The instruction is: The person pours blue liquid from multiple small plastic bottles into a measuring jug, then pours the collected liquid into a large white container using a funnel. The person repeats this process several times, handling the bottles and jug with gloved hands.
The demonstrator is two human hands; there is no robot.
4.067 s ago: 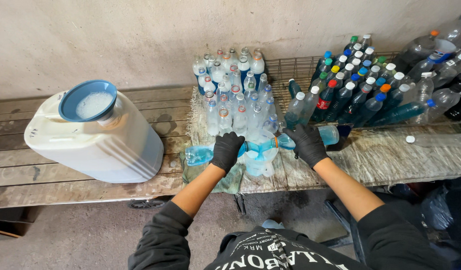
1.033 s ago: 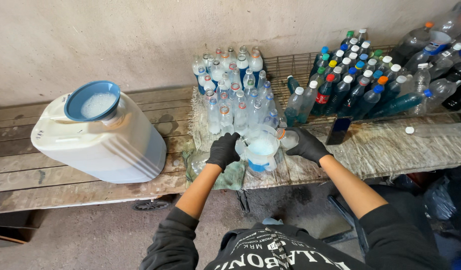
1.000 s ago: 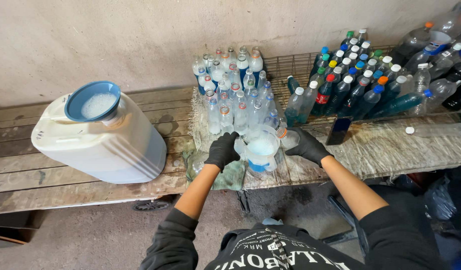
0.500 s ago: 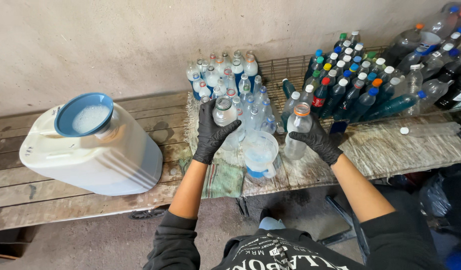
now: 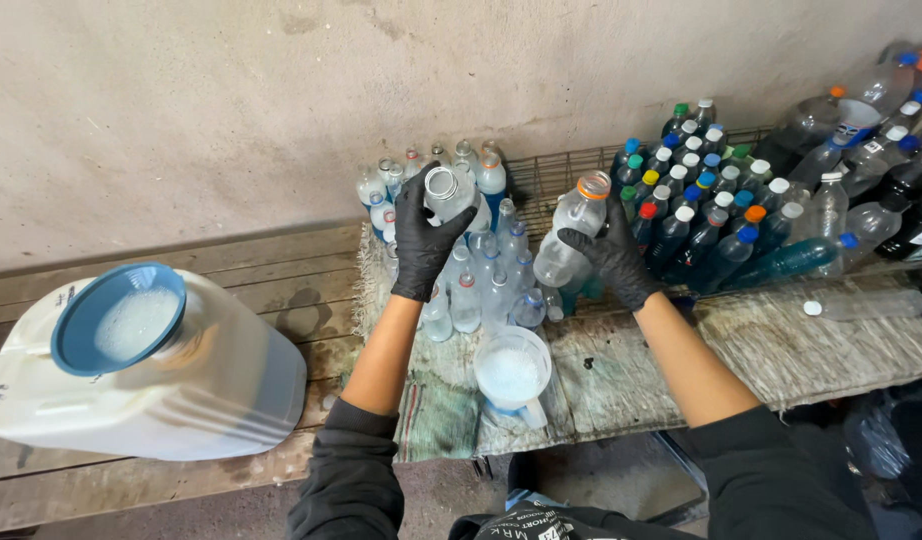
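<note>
My left hand (image 5: 421,235), in a black glove, grips a clear uncapped plastic bottle (image 5: 445,192) raised above a cluster of small clear bottles (image 5: 476,285). My right hand (image 5: 611,258), also gloved, holds a second clear bottle (image 5: 569,240) with an orange neck ring, tilted over the bench. Below and between both hands, a white funnel (image 5: 511,375) with foamy white liquid in it sits near the bench's front edge.
A big white jerrycan (image 5: 181,390) with a blue funnel (image 5: 121,318) in its mouth lies at the left. Dark bottles with coloured caps (image 5: 716,215) fill the right side by a wire rack (image 5: 551,175). The wooden bench (image 5: 281,285) runs along a plaster wall.
Both hands have risen from around the white funnel at the bench front. Each now holds a clear bottle up over the bottle cluster. The funnel stays where it was.
</note>
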